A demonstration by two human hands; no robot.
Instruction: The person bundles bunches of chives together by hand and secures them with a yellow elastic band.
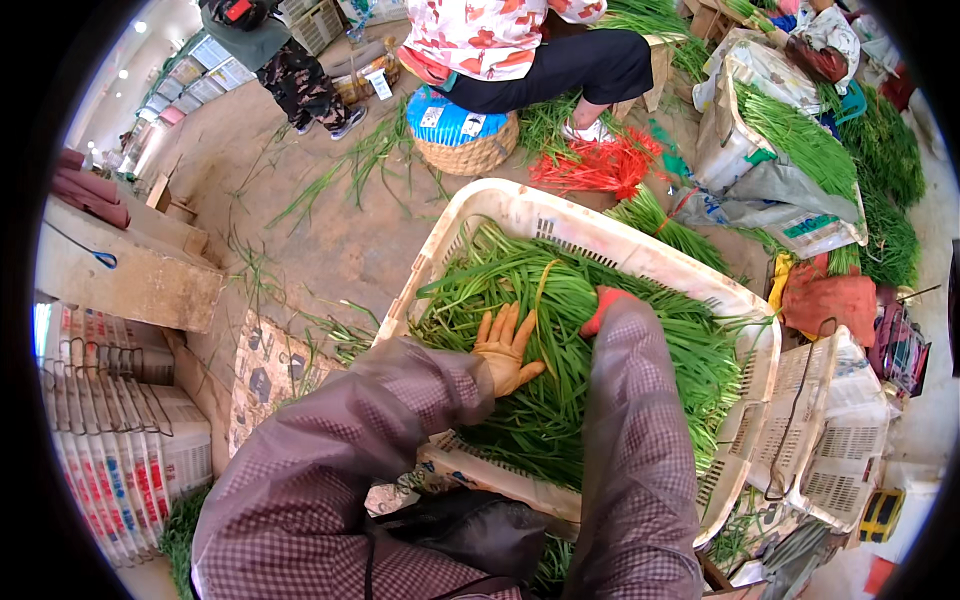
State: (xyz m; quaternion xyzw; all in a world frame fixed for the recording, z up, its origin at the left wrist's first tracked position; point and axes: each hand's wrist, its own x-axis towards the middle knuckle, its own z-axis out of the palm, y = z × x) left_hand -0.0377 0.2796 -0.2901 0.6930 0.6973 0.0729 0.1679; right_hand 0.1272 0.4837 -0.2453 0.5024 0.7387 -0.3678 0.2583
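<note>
In front of me a white plastic crate (568,208) with slotted walls holds a thick heap of green garlic chives (555,300). My left hand (504,354), in a tan glove, lies flat on the chives with its fingers spread. A thin yellow band (544,279) runs over the leaves just beyond its fingers. On the right of the heap, my right hand (604,306) wears a red glove and touches the chives. My sleeve hides most of that hand, so its grip does not show.
Stacked crates stand at left (120,450) and empty-looking slotted crates (817,420) at right. Ahead, a person (480,37) sits on a woven stool (465,146) beside red ties (592,165). A chive-filled crate (795,142) is at upper right. Loose leaves litter the floor (337,247).
</note>
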